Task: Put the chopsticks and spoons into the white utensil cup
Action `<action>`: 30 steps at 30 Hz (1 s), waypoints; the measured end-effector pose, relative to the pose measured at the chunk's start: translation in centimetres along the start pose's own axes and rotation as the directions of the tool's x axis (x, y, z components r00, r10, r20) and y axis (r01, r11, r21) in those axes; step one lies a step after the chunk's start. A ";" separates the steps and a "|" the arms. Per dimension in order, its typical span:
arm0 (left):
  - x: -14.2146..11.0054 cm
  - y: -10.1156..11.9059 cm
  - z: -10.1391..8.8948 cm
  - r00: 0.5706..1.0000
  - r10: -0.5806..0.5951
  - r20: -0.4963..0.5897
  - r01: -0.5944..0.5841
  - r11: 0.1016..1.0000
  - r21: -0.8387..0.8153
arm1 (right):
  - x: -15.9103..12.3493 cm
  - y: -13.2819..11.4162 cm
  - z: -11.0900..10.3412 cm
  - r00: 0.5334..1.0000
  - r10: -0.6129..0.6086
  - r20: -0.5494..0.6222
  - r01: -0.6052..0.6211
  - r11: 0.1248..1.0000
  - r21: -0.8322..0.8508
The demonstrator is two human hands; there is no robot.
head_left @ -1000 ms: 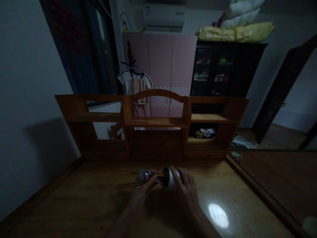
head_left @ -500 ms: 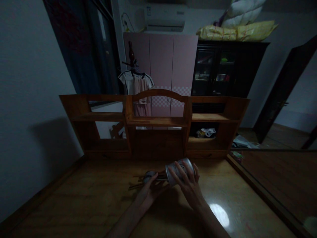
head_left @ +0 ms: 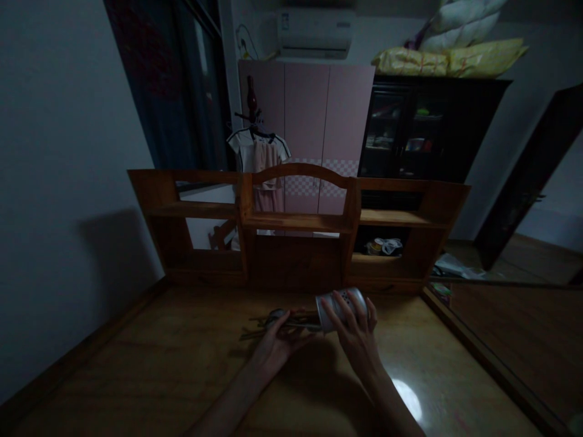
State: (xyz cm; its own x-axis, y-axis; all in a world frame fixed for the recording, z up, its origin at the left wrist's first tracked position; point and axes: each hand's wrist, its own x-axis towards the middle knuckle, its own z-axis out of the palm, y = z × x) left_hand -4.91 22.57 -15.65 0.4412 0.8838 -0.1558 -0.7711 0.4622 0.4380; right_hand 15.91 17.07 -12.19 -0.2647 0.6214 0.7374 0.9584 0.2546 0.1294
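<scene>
Wooden desk point(head_left: 182, 376): left hand point(head_left: 272, 355) pinches sticks point(head_left: 308, 315) at mouth of canister point(head_left: 359, 298); right hand point(head_left: 358, 343) clasps canister, tilted; slack fingers could spill sticks

Sticks point(head_left: 249, 334) — ends inside canister point(head_left: 345, 297) hidden; forearms point(head_left: 232, 397) — cut off below.

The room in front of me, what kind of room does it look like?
Probably a bedroom or other lived-in room at home: clothes hang on a stand beside a pink wardrobe, and bundled bedding seems piled on the dark cabinet.
</scene>
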 end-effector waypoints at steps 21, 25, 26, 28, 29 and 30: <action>0.1 0.0 0.1 0.998 -0.064 -0.013 0.064 0.998 0.005 | -0.3 -1.0 1.0 0.995 0.091 0.028 -0.093 0.989 0.118; 0.6 0.2 -0.3 0.994 0.009 -0.104 -0.010 1.000 -0.008 | -0.2 0.2 0.5 0.977 0.211 0.010 -0.211 0.971 0.110; 0.7 0.3 -0.3 0.991 0.035 -0.129 -0.037 0.999 -0.010 | -0.1 0.6 0.4 0.970 0.243 0.006 -0.242 0.964 0.107; 0.9 0.9 -0.4 0.986 0.078 -0.149 -0.080 0.997 -0.004 | -0.1 1.5 0.1 0.956 0.293 -0.003 -0.291 0.951 0.105; 1.0 1.3 -0.4 0.984 0.098 -0.148 -0.098 0.995 0.007 | -0.2 1.8 0.1 0.950 0.311 -0.006 -0.309 0.945 0.106; 1.0 1.8 -0.5 0.983 0.115 -0.142 -0.113 0.993 0.022 | -0.2 2.1 0.0 0.947 0.323 -0.006 -0.320 0.941 0.108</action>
State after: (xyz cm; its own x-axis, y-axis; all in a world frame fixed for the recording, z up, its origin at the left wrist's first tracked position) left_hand -6.08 24.28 -15.50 0.2803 0.9324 -0.2283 -0.8057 0.3578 0.4720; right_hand 17.98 17.50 -12.12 0.0593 0.6661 0.7435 0.9751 0.1206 -0.1858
